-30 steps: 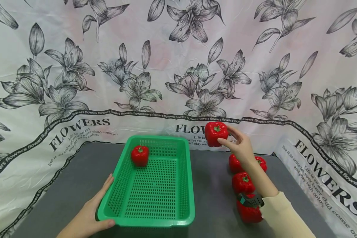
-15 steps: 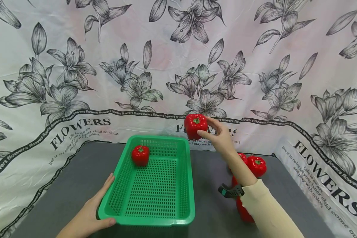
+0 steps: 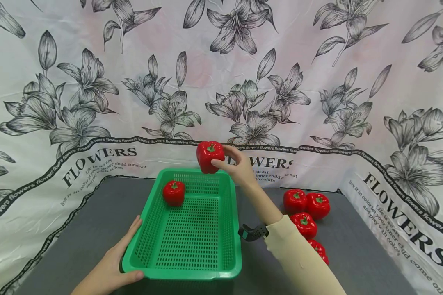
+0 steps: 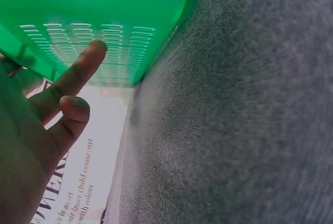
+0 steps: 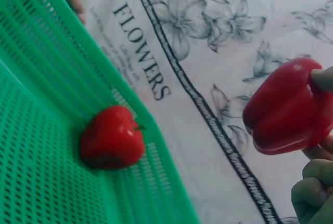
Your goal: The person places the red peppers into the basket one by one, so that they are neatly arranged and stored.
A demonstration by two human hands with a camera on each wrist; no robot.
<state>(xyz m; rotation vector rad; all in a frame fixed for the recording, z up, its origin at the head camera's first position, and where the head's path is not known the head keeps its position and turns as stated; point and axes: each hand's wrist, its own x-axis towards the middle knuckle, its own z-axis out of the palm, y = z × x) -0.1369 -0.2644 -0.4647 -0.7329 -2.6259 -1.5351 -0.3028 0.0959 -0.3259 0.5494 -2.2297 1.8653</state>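
Floral backdrop [image 3: 192,98]; held pepper [image 3: 206,158] stem up, axis near upright

peppers [image 3: 208,159]: glossy, smooth | basket [image 3: 184,275]: smooth plastic | tabletop [image 3: 85,221]: matt, rough-grained | backdrop [image 3: 140,123]: creased cloth

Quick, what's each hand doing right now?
Left hand: open, touching the green basket.
Right hand: closed, holding a red bell pepper.

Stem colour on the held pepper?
Green; the held pepper shows its stem best in the head view.
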